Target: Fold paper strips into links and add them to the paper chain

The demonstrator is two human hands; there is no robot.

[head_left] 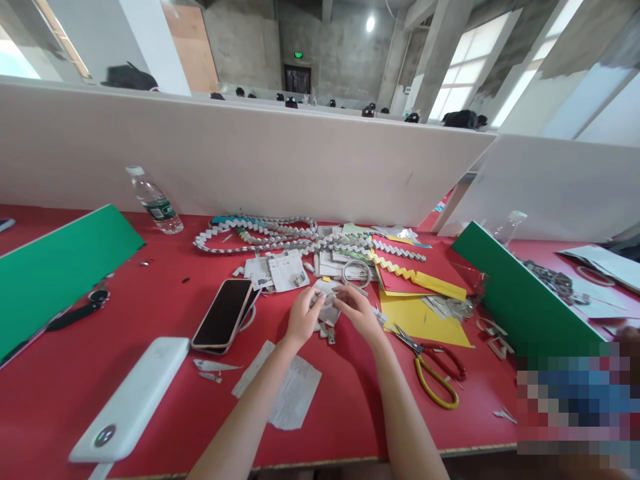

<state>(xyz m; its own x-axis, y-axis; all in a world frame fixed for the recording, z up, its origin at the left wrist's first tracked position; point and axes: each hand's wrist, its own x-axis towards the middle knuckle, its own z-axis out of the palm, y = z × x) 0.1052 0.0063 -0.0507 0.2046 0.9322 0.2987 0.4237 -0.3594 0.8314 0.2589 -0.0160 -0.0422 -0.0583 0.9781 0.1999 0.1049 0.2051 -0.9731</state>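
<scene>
My left hand (303, 313) and my right hand (358, 309) meet over the middle of the red table, fingers pinched on a small piece of printed paper (327, 301). Its exact fold is too small to make out. Just below my fingers lie several small folded paper pieces (329, 333). Behind the hands stretches a long zigzag chain of folded paper (220, 248), mostly grey-white. A yellow zigzag strip (393, 266) lies to the right. Printed paper sheets (289, 270) rest behind my left hand, and a roll of tape (356, 273) sits behind my right.
Scissors (437, 373) with red and yellow handles lie right of my right forearm, near yellow paper (430, 321). A phone (223, 313), white power bank (133, 400), torn paper (295, 393) and water bottle (157, 203) are on the left. Green dividers (530, 300) flank the space; a blurred person is at right.
</scene>
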